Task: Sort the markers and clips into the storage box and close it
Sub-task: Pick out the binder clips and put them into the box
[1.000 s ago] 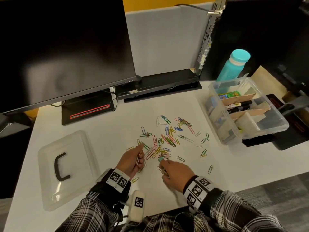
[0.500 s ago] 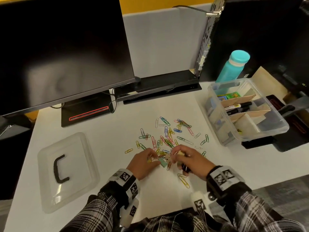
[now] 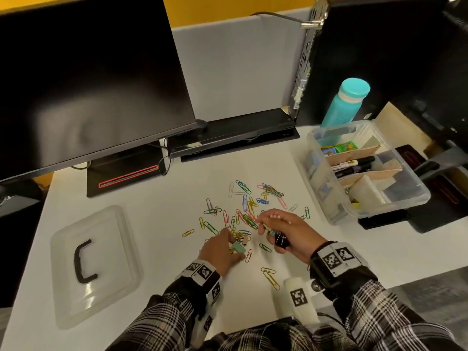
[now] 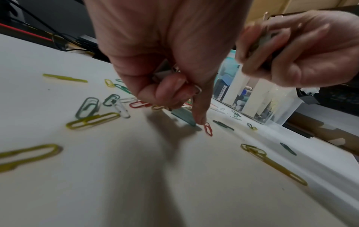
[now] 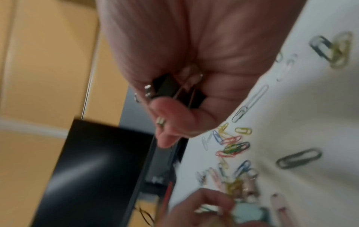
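Several coloured paper clips lie scattered mid-table. My left hand sits at the pile's near edge with its fingers curled round a grey binder clip. One straight finger touches a teal binder clip on the table. My right hand hovers just right of it and grips black binder clips, which also show in the right wrist view. The clear storage box stands open at the right with markers between its cardboard dividers. Its lid lies flat at the left.
A monitor and its base fill the back left, and a computer tower stands at the back right. A teal bottle stands behind the box. A few paper clips lie near the front edge.
My right hand came up from the table's front to the pile and now holds black binder clips off the surface. My left hand shifted right, toward the teal binder clip.
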`<state>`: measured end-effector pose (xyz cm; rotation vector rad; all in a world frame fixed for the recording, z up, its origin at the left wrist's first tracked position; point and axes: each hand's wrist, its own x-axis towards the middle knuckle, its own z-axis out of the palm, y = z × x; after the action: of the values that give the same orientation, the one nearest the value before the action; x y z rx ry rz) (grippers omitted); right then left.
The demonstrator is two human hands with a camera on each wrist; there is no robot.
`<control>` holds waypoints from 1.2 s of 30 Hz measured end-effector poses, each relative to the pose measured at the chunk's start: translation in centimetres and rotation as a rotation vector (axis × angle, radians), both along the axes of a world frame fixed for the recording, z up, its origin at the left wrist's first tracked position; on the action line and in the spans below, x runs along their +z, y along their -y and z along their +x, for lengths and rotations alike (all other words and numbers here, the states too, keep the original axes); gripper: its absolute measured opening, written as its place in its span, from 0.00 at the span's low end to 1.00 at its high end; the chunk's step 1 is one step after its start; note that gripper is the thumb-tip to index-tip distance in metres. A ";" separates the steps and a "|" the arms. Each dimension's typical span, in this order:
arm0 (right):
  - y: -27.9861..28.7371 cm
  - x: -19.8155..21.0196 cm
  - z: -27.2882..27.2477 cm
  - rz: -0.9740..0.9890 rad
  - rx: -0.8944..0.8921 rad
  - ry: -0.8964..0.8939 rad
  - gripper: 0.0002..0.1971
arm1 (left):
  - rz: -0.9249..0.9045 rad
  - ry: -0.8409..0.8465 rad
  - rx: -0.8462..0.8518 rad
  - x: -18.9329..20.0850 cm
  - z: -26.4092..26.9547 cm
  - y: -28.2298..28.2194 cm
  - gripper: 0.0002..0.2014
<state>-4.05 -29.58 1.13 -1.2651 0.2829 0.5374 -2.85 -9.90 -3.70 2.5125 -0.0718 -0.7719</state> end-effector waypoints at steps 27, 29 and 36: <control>-7.6 -4.7 -1.8 -1.552 0.721 0.546 0.24 | -0.045 0.075 -0.085 0.7 -0.6 -4.2 0.18; -7.5 -4.8 -1.8 -1.559 0.739 0.557 0.26 | -0.056 0.088 -0.088 0.9 -0.6 -4.1 0.18; -6.2 -5.2 -1.8 -1.429 0.571 0.533 0.18 | -0.114 0.142 -0.108 1.6 -0.4 -3.6 0.18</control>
<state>-5.80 -23.38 -4.08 -2.8588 -0.2430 0.4177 -3.22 -6.27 -2.10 2.4666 -0.2951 -0.6123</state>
